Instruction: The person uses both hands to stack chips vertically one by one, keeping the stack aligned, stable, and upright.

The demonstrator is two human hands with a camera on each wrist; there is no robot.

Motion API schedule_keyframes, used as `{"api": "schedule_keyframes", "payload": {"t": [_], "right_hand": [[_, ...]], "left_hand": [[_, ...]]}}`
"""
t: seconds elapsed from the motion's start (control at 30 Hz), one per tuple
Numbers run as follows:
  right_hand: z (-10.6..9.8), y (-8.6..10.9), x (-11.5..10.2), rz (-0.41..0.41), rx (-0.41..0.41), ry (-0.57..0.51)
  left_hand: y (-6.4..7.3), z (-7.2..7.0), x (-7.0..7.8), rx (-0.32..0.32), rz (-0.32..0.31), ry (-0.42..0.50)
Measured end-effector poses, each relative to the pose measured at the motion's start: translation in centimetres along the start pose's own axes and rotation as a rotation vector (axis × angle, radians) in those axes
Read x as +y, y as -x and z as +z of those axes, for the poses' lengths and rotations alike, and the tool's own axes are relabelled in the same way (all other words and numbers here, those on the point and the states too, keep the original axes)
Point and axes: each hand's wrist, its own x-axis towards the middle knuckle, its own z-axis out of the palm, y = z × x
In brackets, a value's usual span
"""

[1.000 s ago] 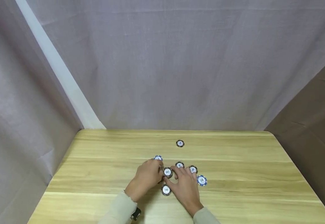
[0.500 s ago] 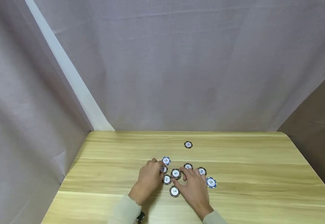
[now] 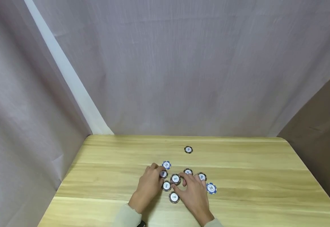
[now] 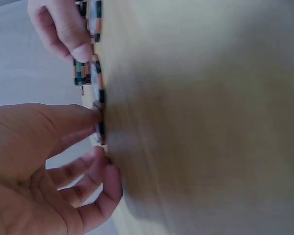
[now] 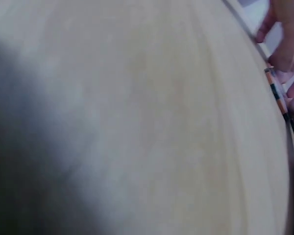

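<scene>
In the head view my right hand (image 3: 194, 193) holds a short stack of black poker chips (image 3: 175, 179), marked 100 on top, between thumb and index finger. To its left, the left hand (image 3: 148, 186) has thumb and fingers at the edges of a black poker chip (image 3: 163, 174) lying on the table. Just below that chip lies another black 100 chip (image 3: 166, 186), and a further black chip (image 3: 174, 197) sits nearer the person. The left wrist view shows the left thumb (image 4: 71, 117) against a chip's edge and the right fingers on the stack (image 4: 82, 73).
A blue 10 chip (image 3: 166, 165) lies beyond the left hand. Black chips (image 3: 188, 172) (image 3: 201, 177) and a second blue 10 chip (image 3: 211, 188) lie about the right hand, partly covered by it. One black chip (image 3: 188, 149) lies farther back on the wooden table (image 3: 253, 176). Grey curtains (image 3: 165, 69) surround it.
The left hand has drawn back leftward from the stack, uncovering two black chips, and has come to one of them. My right hand stays on the stack. The head view has shifted slightly.
</scene>
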Motion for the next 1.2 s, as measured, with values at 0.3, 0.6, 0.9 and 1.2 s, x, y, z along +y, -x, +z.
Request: {"api": "schedule_keyframes", "payload": {"t": [0.3, 0.6, 0.9, 1.2], "right_hand": [[0.4, 0.2, -0.2, -0.011, 0.004, -0.036], [0.4, 0.6, 0.3, -0.013, 0.039, -0.075], [-0.5, 0.1, 0.6, -0.041, 0.086, -0.163], [-0.4, -0.2, 0.4, -0.052, 0.047, -0.125]], "left_hand": [[0.7, 0.5, -0.8, -0.01, -0.017, 0.048], [0.7, 1.1, -1.2, 0.011, -0.001, 0.108], [0.4, 1.2, -0.8, 0.014, -0.043, 0.158], [0.6, 1.4, -0.7, -0.009, -0.075, 0.15]]}}
